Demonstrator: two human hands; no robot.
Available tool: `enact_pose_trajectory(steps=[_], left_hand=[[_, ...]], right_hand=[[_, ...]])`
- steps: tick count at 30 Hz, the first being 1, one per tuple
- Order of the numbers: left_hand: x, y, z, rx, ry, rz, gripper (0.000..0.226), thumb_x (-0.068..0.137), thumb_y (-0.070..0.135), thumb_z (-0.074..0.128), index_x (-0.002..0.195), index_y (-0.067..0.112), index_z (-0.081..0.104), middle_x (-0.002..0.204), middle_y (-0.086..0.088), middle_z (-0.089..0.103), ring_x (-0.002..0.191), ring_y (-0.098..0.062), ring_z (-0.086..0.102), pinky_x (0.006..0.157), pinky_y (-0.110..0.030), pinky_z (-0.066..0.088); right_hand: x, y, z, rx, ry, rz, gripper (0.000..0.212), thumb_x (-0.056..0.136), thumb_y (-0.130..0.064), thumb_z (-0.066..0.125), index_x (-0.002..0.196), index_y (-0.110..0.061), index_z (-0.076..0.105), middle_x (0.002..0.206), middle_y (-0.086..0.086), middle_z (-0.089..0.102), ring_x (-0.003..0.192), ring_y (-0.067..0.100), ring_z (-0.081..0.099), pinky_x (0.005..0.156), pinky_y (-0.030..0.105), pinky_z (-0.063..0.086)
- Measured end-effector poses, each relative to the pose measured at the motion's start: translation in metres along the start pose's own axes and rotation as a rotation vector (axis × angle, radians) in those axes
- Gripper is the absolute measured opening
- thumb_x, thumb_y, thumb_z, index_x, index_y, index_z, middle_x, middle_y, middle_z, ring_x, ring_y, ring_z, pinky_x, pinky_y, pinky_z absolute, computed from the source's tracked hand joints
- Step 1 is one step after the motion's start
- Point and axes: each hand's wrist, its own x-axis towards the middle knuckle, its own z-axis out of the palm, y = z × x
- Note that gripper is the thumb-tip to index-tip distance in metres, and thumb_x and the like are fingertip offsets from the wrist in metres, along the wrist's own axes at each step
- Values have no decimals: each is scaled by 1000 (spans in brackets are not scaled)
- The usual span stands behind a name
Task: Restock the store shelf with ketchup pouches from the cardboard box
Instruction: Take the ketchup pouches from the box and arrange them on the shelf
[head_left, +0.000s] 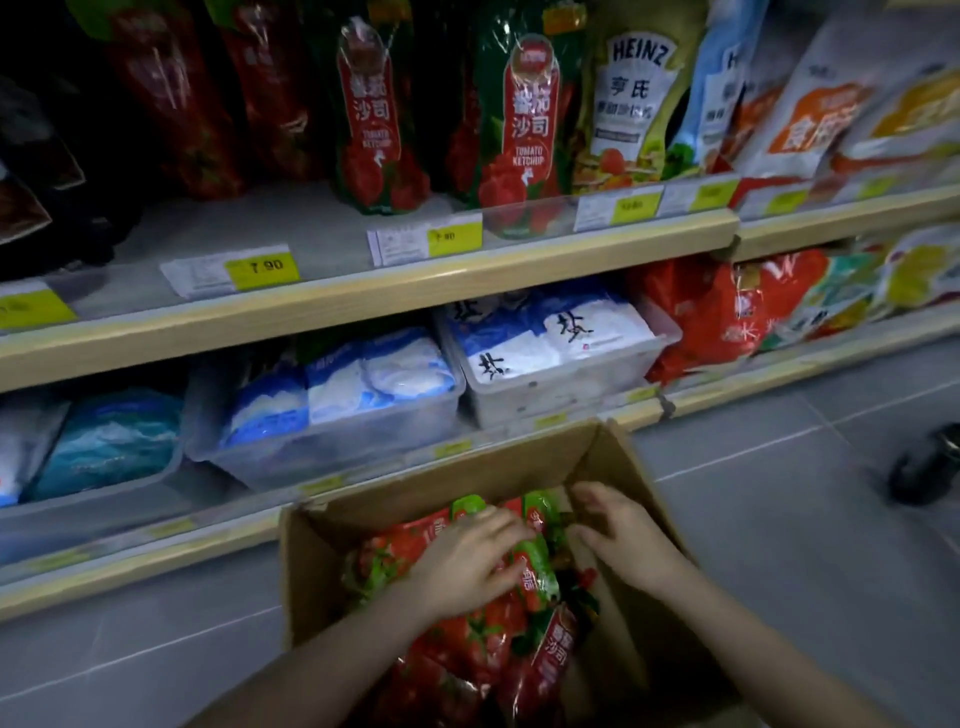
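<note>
The box is cut off by the lower frame edge. Inside, pouches are pressed by the spread left hand; the right hand's grip is blurred and cannot be told. Farther, two pouches are stood on the shelf.

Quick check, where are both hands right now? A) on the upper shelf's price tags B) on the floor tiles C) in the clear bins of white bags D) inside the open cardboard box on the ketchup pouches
D: the left hand and right hand are both down in the open cardboard box, on the ketchup pouches.
</note>
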Motion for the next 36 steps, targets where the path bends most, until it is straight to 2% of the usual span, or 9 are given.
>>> enact_pose_trajectory(steps=[5,8,10,16,19,22,26,32,36], left_hand=[[4,-5,56,80,-177,54,40,92,35,44,127,18,51,124,-4,52,119,-19,45,97,-35,40],[1,-9,65,42,-190,26,39,92,38,44,125,19,53,125,-2,52,121,-17,44,100,-33,39],[-4,-9,64,5,-170,-3,39,91,39,46,124,18,54,126,-1,52,122,-16,43,101,-32,39],[-23,-12,51,206,9,132,34,86,47,50,109,25,60,119,2,59,115,-16,53,99,-35,45],[-31,-24,43,359,-133,63,43,87,55,43,119,30,57,137,2,51,131,-17,42,107,-48,37],[-31,-40,40,449,-289,-4,51,91,58,29,136,36,42,156,3,14,144,-15,8,111,-60,6],[-24,-60,40,466,-411,-25,60,90,63,13,145,39,15,151,9,-21,138,-11,-23,102,-55,-28],[-21,-39,57,383,-306,61,62,90,65,17,141,32,33,155,4,5,143,-15,-6,106,-60,-19],[-26,-42,66,245,-385,49,66,88,69,12,130,32,48,156,12,5,142,-8,-17,108,-58,-20]], right_hand=[[0,36,34,90,-78,142,36,82,-15,66,117,-12,56,107,-1,60,97,8,56,80,11,41],[4,42,53,108,-107,176,10,81,-14,67,89,-19,63,80,-9,60,64,-5,56,59,9,42],[7,39,60,124,-98,180,14,81,-9,65,75,-18,57,69,-5,58,52,-3,55,57,18,46],[31,3,48,141,-71,-41,7,82,-11,64,81,-14,58,62,-10,53,58,5,50,64,28,42],[52,-16,45,169,-88,-97,9,83,-10,63,92,-11,63,74,4,60,72,20,58,74,37,47],[65,-21,42,197,-84,-62,28,86,-6,58,114,-6,60,91,11,64,91,24,62,88,35,48],[52,6,29,228,-61,46,36,85,-8,62,120,-7,56,103,9,64,102,20,60,92,32,49],[18,59,46,129,-192,179,39,81,-5,66,119,-7,56,118,10,62,110,20,57,95,29,46],[24,71,63,60,-360,150,54,79,-7,67,130,-12,49,123,-2,55,115,12,50,98,23,41]])
